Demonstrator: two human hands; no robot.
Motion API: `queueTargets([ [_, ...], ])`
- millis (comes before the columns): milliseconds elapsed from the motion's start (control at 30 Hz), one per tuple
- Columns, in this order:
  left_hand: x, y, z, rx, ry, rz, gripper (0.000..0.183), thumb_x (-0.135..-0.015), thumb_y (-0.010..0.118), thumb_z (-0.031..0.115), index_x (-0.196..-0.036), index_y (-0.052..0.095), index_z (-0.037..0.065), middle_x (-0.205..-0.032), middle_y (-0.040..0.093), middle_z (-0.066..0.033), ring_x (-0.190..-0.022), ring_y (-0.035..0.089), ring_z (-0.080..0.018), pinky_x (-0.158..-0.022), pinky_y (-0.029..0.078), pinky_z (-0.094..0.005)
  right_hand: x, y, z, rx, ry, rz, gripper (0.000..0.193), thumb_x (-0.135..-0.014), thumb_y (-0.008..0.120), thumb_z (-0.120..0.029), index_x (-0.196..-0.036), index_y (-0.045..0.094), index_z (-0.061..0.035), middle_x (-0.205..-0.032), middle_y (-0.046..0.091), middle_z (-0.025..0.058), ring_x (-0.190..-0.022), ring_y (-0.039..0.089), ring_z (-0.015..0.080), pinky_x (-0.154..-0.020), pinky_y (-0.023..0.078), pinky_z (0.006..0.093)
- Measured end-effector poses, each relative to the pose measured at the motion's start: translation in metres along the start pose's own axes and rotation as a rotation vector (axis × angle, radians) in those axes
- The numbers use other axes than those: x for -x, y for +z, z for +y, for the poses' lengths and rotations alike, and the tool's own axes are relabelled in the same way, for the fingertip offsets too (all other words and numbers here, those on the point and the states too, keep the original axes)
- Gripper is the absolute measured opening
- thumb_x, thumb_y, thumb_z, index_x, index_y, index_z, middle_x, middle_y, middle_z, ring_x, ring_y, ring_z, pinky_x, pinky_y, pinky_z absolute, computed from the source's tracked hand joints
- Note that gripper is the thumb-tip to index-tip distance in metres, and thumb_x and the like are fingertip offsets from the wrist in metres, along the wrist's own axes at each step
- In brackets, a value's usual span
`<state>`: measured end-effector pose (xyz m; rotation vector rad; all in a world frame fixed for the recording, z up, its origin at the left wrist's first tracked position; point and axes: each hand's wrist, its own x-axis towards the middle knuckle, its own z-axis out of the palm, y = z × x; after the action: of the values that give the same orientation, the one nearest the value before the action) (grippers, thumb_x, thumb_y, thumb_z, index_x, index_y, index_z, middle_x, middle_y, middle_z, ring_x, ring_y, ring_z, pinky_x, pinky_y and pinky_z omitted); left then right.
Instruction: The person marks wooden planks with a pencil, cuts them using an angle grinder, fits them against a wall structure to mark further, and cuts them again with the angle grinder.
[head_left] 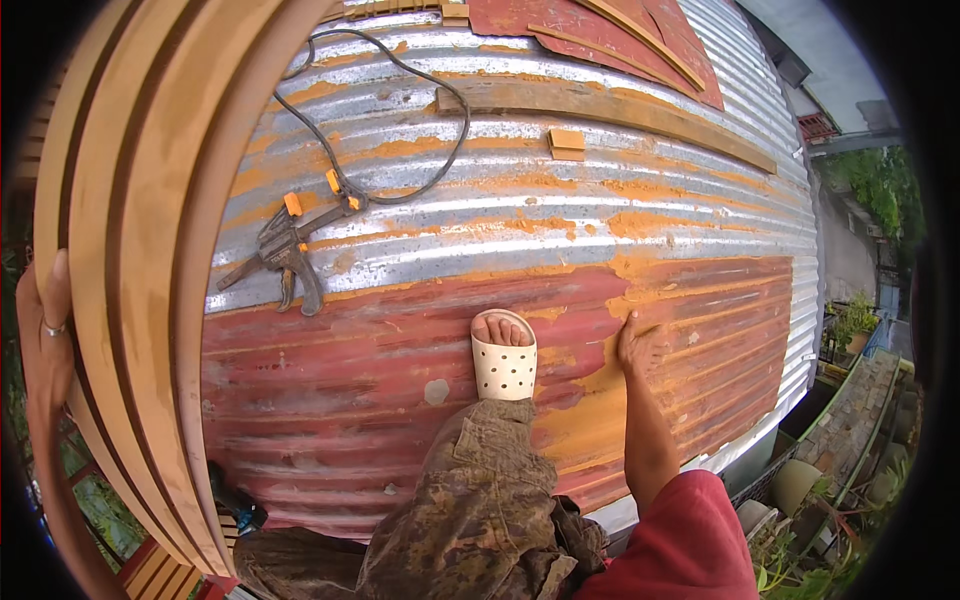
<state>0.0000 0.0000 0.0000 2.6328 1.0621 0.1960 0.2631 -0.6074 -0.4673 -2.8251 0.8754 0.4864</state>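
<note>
- My left hand [52, 330] is curled on the outer edge of the slats [148, 270]; part of it is hidden, so I cannot tell how hard it presses.
- The slats rise along the left edge of the roof [425, 247], cutting off my view of that side.
- I judge them stiff and fairly heavy, awkward more than fragile; the smooth faces could slide under a palm, so an outer edge, or a gap where fingers can hook, is the place to hold.
- My right hand [642, 345] holds nothing, its fingers loosely spread over the rusty red sheet [330, 350] at the roof's near edge; I cannot tell if it touches.
- My shoe [505, 370] is on that sheet, between my hands.
- The clamp [280, 245] lies near the left edge, close by the slats, with the cable [467, 110] looped beyond it: both could snag or trip.
- Farther off, a board [600, 108] and a small block [566, 145] lie toward the far edge.
- Ridges make uneven footing.
</note>
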Motion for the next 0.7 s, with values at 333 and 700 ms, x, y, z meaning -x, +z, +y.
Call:
queueTargets([
  [333,-0.132,0.176,0.156,0.085,0.151,-0.440,0.070,-0.087,0.069,0.054,-0.100,0.062,-0.014,-0.080,0.068,-0.0199,-0.077,0.066,-0.0232,-0.072,0.052,-0.0379,-0.013,0.023,0.030,0.011,0.022,0.156,0.111,-0.079,0.035,-0.089,-0.160,0.009,-0.0174,-0.158,0.004,0.0367,-0.145,0.011,0.0541,-0.117,0.012,0.0592],
  [700,-0.178,0.262,0.175,-0.023,0.366,-0.578,0.074,-0.080,0.069,0.062,-0.084,0.057,-0.011,-0.064,0.058,-0.0273,-0.063,0.063,-0.0405,-0.062,0.050,-0.0473,-0.010,0.015,0.028,0.077,0.034,0.135,0.105,-0.083,0.040,-0.083,-0.159,0.016,-0.0142,-0.157,0.011,0.0355,-0.144,0.017,0.0526,-0.115,0.016,0.0607],
])
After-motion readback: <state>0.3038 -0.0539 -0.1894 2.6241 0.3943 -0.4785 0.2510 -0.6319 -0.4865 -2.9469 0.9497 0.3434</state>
